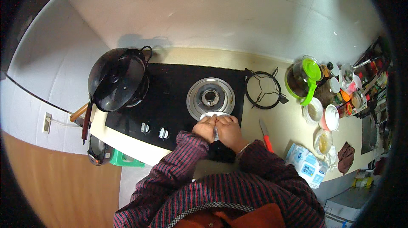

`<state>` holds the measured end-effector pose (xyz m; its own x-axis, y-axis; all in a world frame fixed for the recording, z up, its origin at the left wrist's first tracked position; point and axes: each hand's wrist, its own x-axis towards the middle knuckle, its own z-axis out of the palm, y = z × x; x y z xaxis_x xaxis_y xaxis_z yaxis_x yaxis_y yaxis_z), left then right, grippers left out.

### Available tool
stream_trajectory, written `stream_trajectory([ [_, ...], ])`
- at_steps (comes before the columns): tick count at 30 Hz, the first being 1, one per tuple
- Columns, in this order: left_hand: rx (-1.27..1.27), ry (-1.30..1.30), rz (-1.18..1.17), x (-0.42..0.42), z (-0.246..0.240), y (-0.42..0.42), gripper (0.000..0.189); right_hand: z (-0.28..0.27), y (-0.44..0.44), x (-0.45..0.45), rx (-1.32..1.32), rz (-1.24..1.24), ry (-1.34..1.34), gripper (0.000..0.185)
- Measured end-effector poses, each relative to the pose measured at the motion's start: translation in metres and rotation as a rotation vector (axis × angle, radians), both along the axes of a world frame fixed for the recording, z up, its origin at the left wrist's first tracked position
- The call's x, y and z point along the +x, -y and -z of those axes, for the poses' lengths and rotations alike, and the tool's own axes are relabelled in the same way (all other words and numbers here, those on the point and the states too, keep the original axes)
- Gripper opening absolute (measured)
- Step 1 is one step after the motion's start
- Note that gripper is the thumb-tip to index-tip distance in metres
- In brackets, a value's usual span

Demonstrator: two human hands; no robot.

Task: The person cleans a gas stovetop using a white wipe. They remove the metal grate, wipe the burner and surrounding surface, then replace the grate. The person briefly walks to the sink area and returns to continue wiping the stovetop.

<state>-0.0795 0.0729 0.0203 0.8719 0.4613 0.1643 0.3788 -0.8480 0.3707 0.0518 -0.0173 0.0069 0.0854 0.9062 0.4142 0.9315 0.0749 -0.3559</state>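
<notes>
Both my hands meet at the near rim of the right-hand gas burner's steel drip pan (pixel 195 99). My left hand (pixel 205 129) and my right hand (pixel 228 131) press together on a white cloth or wipe (pixel 216 113), which shows beyond my fingers and between my hands. How it is folded is hidden beneath them. The burner head (pixel 210 98) stands bare in the middle of the pan. Its black pot support (pixel 279 85) lies on the counter to the right of the black glass cooktop (pixel 169 100).
A black wok (pixel 118 81) leans over the left burner, its handle past the counter edge. A red-handled knife (pixel 265 135) lies right of my right hand, near a wipes pack (pixel 306 164). A green-lidded jug (pixel 299 79), bowls (pixel 331 118) and jars crowd the right side.
</notes>
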Motion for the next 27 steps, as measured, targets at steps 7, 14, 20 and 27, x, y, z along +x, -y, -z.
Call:
stream_trajectory([
  [7,-0.136,-0.305,-0.150,0.044,-0.005,0.011,0.076,0.011,-0.013,0.033,-0.019,0.097,-0.058,0.024],
  [14,-0.158,-0.316,-0.164,0.083,0.004,0.001,0.090,-0.002,-0.017,0.058,-0.074,0.185,0.036,0.027],
  [20,-0.229,-0.271,-0.115,0.063,0.006,0.011,0.107,-0.003,-0.009,0.041,-0.175,0.173,0.152,0.038],
  [27,-0.425,-0.213,-0.256,0.077,-0.004,0.011,0.101,0.000,-0.021,0.047,-0.205,0.233,0.161,0.039],
])
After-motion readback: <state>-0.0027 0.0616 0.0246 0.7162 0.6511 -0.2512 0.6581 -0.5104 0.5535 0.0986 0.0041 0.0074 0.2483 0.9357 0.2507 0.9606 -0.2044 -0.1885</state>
